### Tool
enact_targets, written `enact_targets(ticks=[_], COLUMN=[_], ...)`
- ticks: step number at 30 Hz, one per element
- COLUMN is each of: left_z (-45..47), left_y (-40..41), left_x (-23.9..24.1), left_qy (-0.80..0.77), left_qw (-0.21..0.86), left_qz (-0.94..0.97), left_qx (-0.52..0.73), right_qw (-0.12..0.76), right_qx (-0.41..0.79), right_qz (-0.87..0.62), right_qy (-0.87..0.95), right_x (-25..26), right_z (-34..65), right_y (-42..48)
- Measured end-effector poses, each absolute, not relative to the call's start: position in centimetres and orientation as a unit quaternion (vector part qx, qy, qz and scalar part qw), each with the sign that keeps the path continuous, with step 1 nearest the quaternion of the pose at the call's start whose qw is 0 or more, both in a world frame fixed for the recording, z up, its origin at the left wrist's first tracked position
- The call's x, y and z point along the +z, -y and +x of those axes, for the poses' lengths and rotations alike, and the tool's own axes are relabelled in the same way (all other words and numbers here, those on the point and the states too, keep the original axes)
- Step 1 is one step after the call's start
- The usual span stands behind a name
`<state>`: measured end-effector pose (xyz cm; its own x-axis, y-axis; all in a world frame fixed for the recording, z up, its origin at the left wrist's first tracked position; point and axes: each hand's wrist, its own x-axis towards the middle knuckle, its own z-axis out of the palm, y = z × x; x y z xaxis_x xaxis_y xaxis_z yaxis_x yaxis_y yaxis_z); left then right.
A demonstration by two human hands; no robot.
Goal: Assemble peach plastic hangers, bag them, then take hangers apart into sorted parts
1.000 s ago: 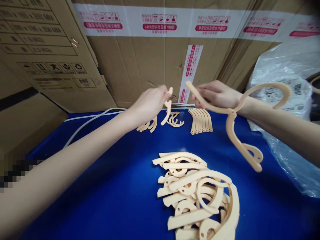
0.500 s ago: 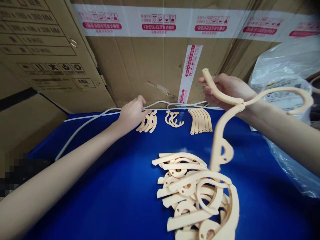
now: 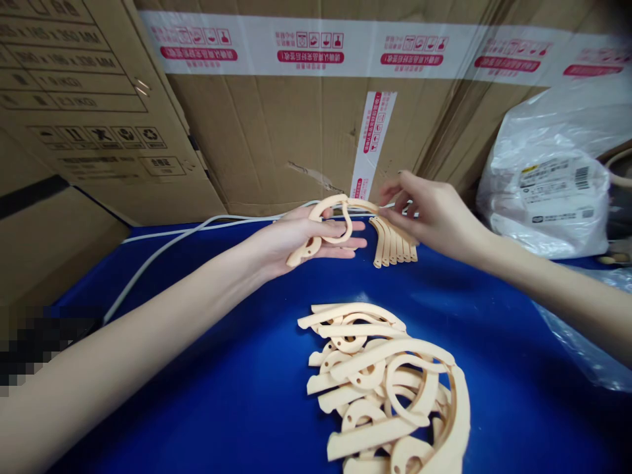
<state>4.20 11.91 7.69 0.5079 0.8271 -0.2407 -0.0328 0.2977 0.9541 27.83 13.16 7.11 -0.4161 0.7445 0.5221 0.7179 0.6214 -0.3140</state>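
In the head view a beige folding clothes hanger (image 3: 323, 206) is held above the blue table, its hook curving down. My left hand (image 3: 301, 234) grips one arm of it, palm up, the thumb over the hook and the other fingers stretched out beneath. My right hand (image 3: 419, 204) pinches the other arm with thumb and fingertips, partly hiding it. Under that hand lies a neat row of curved beige hanger arms (image 3: 388, 247). The small groups of parts at the back left are largely hidden behind my left hand.
A heap of beige hangers (image 3: 390, 368) lies at the front of the blue table (image 3: 207, 382). Cardboard boxes (image 3: 257, 131) stand along the back and left. A white cable (image 3: 162, 257) runs along the rear edge; a clear plastic bag (image 3: 543, 191) is at right.
My left hand has left the small parts at the back, turned palm up and taken hold of the hanger. My right hand has brought the hanger leftward and lower.
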Motion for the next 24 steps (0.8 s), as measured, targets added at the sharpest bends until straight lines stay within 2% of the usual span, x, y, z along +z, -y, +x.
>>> enact_targets(ticks=[5, 12, 15, 17, 19, 21, 24], left_z=[5.0, 4.7, 5.6, 6.2, 6.4, 6.4, 6.5], left_y=[-11.6, -11.7, -11.7, -11.8, -12.0, -12.2, -12.3], left_x=[7.8, 8.0, 7.4, 6.7, 5.8, 5.2, 4.8], left_qy=[-0.352, -0.338, -0.376, -0.403, -0.419, -0.426, -0.417], left_qw=[0.732, 0.726, 0.588, 0.455, 0.373, 0.329, 0.272], left_qz=[0.515, 0.532, 0.678, 0.765, 0.798, 0.814, 0.846], left_qx=[0.274, 0.276, 0.230, 0.214, 0.219, 0.219, 0.191], right_qw=[0.235, 0.144, 0.105, 0.107, 0.128, 0.157, 0.162], right_qx=[-0.113, -0.233, -0.187, -0.087, 0.002, 0.008, -0.047], right_qz=[-0.441, -0.454, -0.475, -0.485, -0.490, -0.534, -0.595], right_qy=[0.859, 0.848, 0.854, 0.864, 0.862, 0.831, 0.786], right_x=[7.1, 6.3, 5.7, 5.5, 5.6, 5.7, 5.4], right_z=[26.9, 27.5, 27.1, 27.3, 28.2, 30.0, 33.0], right_y=[-11.8, -11.3, -11.4, -12.1, -13.3, -14.7, -16.2])
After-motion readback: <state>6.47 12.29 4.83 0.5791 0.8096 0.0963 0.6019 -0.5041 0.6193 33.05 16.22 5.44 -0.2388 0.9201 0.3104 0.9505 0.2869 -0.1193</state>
